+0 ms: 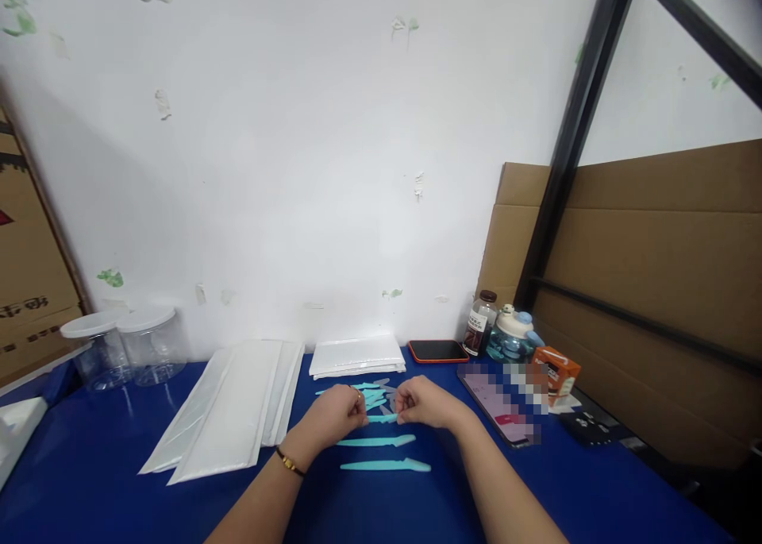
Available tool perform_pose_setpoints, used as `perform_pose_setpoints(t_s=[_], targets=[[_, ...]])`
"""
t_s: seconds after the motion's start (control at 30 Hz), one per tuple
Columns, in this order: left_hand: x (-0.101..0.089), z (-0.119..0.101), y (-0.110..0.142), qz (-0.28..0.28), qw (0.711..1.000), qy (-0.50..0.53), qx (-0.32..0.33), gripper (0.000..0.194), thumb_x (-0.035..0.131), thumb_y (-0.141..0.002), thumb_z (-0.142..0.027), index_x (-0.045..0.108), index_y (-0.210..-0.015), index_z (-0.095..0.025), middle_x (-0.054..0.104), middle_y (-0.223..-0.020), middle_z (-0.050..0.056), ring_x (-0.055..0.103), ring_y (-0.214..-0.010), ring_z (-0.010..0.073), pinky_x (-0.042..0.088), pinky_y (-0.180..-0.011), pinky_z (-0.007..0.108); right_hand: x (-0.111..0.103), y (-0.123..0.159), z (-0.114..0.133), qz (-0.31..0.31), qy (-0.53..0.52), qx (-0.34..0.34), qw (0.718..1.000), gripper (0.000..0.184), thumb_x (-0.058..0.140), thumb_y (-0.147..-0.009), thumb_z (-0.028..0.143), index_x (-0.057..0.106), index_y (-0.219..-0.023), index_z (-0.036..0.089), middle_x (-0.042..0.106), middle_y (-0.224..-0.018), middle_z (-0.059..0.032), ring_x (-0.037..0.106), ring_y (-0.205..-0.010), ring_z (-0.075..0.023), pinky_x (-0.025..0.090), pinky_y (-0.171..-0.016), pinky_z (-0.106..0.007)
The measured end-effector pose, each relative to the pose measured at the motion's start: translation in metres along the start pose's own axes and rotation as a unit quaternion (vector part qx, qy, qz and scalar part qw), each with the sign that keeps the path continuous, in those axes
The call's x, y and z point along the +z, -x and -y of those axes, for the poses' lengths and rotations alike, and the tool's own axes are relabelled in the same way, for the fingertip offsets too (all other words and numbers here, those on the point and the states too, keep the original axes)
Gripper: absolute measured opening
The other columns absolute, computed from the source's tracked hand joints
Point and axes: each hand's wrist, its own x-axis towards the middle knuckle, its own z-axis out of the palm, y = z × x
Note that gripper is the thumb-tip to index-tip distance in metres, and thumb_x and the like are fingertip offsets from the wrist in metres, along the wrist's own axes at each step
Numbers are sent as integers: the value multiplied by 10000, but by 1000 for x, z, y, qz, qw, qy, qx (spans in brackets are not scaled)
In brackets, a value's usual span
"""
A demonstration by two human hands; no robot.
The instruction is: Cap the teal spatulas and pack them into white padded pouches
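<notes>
My left hand (334, 416) and my right hand (424, 402) meet over the blue table (89, 464), fingers pinched on the two ends of a small teal plastic piece (382, 418). Behind the hands lies a loose pile of teal and grey pieces (376, 393). Nearer to me, two long teal blade-shaped pieces (376, 441) (386, 465) lie side by side on the cloth. A gold bracelet sits on my left wrist.
Long white padded envelopes (232, 405) lie at the left, a smaller white stack (357, 356) behind the pile. Two clear lidded jars (128, 345) stand far left. At right are a phone (437, 350), a brown bottle (479, 322), a blue-lidded cup (512, 333), an orange box (556, 373), cardboard and a black frame.
</notes>
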Motion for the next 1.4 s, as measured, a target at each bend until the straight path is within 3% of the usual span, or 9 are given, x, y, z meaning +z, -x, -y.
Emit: perform_pose_setpoints(t_s=[0.23,0.37,0.53,0.63,0.83,1.03,1.13,1.27,1.4], targets=[[-11,24,-2,-68,995,-20,-66,218,537,-722,-368,669,-813,-220,670,-840,23,581,-776,167,370,-645,238,-13,5,2,-75,16,27,997,115,625,-652,177,667,-750,134,640,-653,-17,536,-564,-107,393,-521,-184],[-8,12,0,-80,996,-4,-36,245,601,-673,-387,658,-847,-224,643,-906,22,568,-841,174,386,-710,240,-11,9,9,2,35,9,999,191,704,-610,279,684,-745,145,616,-633,5,530,-571,-107,377,-503,-176],[3,-8,4,15,999,13,30,277,659,-619,-438,667,-816,-243,637,-832,-15,559,-741,145,341,-579,216,2,8,12,93,78,11,992,226,753,-541,286,682,-715,159,582,-595,34,497,-513,-88,346,-461,-171],[9,-11,3,40,999,-5,17,223,642,-649,-405,659,-781,-227,642,-744,-18,540,-654,130,294,-524,219,8,5,12,74,71,0,995,164,714,-598,260,671,-721,161,580,-595,35,495,-519,-84,343,-466,-167],[-3,15,-2,-3,999,-14,-44,175,601,-669,-355,649,-736,-200,653,-712,1,562,-642,138,320,-538,221,-3,3,4,-5,40,27,999,95,664,-635,199,657,-710,142,637,-645,-2,544,-575,-108,374,-503,-175],[-11,24,-1,-64,997,-31,-44,277,664,-598,-364,666,-840,-230,653,-879,18,575,-839,189,382,-691,244,-8,6,9,-62,45,36,996,132,671,-631,217,665,-737,138,643,-662,-15,548,-588,-113,384,-506,-174],[-12,6,5,-64,998,0,-4,337,692,-570,-432,660,-841,-235,630,-903,6,561,-846,175,385,-695,230,-10,16,21,17,46,26,998,206,713,-597,310,680,-722,150,635,-628,3,537,-561,-112,375,-486,-179],[-5,-22,13,49,997,39,38,369,693,-555,-501,674,-809,-234,633,-803,-9,553,-700,136,344,-540,206,-8,26,34,158,101,59,980,253,780,-467,321,700,-668,190,637,-593,30,538,-533,-117,370,-466,-188],[5,-34,14,93,995,18,32,215,701,-570,-394,683,-726,-247,654,-695,-26,539,-600,120,304,-491,214,1,22,40,151,139,58,977,180,745,-526,262,710,-693,203,631,-593,27,525,-513,-112,353,-449,-190]])
